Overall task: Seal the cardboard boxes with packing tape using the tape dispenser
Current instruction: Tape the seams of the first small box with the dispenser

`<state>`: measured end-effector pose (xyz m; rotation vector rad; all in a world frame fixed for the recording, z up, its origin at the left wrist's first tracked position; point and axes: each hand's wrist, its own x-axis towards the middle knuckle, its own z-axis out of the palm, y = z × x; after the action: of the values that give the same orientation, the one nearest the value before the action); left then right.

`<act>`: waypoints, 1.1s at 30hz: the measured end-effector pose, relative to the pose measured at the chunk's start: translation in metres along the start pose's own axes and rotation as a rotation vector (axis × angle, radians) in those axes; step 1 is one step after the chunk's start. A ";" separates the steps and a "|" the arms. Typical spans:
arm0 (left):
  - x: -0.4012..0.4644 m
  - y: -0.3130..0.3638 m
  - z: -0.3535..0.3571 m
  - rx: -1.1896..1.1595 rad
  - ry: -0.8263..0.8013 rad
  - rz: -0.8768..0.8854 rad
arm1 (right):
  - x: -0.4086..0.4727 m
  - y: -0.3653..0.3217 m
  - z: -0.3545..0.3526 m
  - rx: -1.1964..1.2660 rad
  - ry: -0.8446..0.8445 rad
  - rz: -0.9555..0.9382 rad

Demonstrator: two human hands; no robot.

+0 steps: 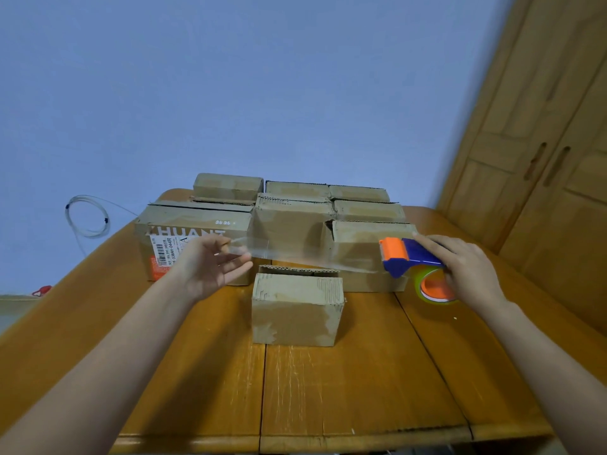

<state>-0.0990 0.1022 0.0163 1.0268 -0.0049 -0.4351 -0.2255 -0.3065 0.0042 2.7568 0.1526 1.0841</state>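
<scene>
A small cardboard box (297, 310) stands alone at the middle of the wooden table (361, 389). Above and just behind it a strip of clear tape (295, 256) stretches left to right in the air. My left hand (213, 266) pinches the strip's free end between thumb and fingers, its other fingers spread. My right hand (466, 267) grips the blue and orange tape dispenser (410, 257) with its roll, held above the table to the right of the box.
Several more cardboard boxes (295, 218) are stacked in rows behind the small one; the biggest (184, 238), at the left, bears a shipping label. A wooden wardrobe (542, 142) rises at the right. A coiled white cable (87, 216) hangs on the blue wall.
</scene>
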 end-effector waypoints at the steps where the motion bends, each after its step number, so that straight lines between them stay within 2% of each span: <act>1: 0.000 -0.002 0.003 -0.018 0.019 0.000 | -0.002 0.000 0.001 0.006 0.011 0.027; 6: -0.004 -0.011 0.018 -0.070 0.049 0.007 | -0.011 0.004 0.005 0.045 0.020 0.138; 12: -0.004 -0.025 0.021 -0.123 -0.058 0.008 | -0.010 0.004 0.008 0.049 0.060 0.201; 21: -0.004 -0.040 0.010 -0.115 -0.116 0.042 | -0.014 -0.001 0.017 0.078 0.050 0.195; 33: -0.001 -0.042 0.002 -0.411 -0.043 0.052 | -0.020 -0.016 0.029 0.071 -0.013 0.091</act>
<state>-0.1151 0.0819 -0.0172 0.6116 0.0187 -0.3908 -0.2213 -0.2975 -0.0331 2.8589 0.0662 1.1028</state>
